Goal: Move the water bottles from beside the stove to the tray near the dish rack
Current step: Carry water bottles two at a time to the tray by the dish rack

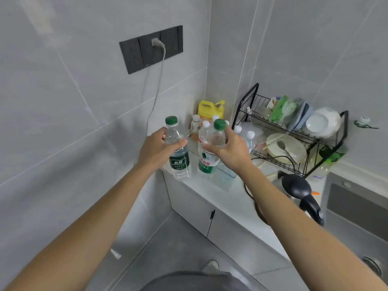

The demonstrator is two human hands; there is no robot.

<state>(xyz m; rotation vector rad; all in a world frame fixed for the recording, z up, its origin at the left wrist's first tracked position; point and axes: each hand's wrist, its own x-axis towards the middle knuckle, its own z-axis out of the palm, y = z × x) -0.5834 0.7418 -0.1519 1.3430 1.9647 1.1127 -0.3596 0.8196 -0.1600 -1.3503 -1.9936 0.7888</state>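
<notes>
At the upper left of the frame we see a dark socket panel (pixel 151 49) with a white cable hanging down the tiled wall. Just left of centre, our left hand (pixel 156 150) has its fingers clamped around a green-capped bottle (pixel 177 152), held above the worktop (pixel 210 185) edge. At centre, our right hand (pixel 227 147) grips a second green-capped bottle (pixel 211 152) the same way, beside the first. Behind them stand white-capped bottles (pixel 204 129) in a clear tray (pixel 227 175) and a yellow jug (pixel 210 109). On the right sits the dish rack (pixel 294 131), and below it a black kettle (pixel 298 187).
</notes>
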